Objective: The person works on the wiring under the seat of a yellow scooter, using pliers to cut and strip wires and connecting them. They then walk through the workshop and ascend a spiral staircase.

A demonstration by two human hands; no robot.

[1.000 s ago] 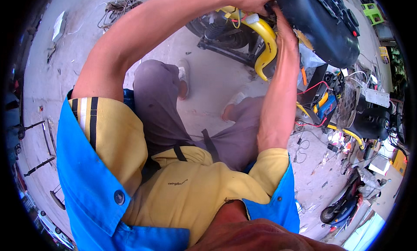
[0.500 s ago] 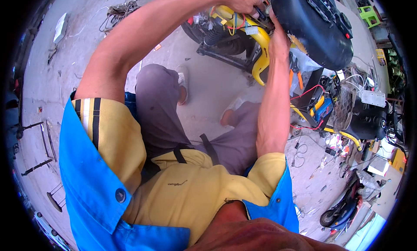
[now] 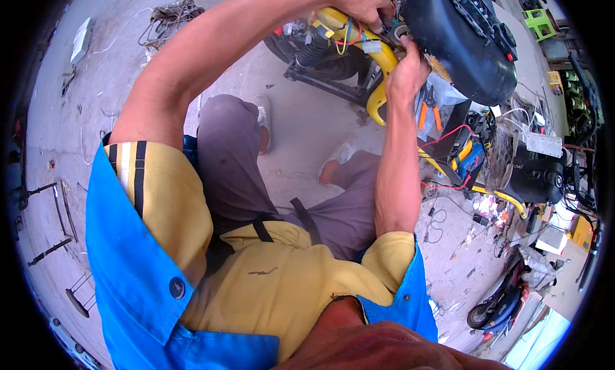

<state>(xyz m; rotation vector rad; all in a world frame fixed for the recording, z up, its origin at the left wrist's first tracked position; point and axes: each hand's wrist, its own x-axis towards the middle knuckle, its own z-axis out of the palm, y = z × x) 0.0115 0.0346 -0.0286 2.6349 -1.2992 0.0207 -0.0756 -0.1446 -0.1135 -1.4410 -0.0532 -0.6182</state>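
Note:
Both of my hands work at the top of a yellow scooter frame, right beside the raised black seat. My left hand has its fingers curled together over the frame's end; whatever lies between its fingertips is hidden. Just below it, my right hand is closed at the fingertips on a small round ring-shaped piece, too small to name surely. Loose coloured wires with a white connector hang on the frame close to my left hand.
Orange-handled pliers rest right of my right forearm, near a black box with red wires. A white power strip lies farther right. A black shock absorber is under the frame. A green stool stands far right.
My right hand has turned and bent its wrist, and the round ring-shaped piece now shows at its fingertips. My left hand has shifted slightly. The whole view has moved a little.

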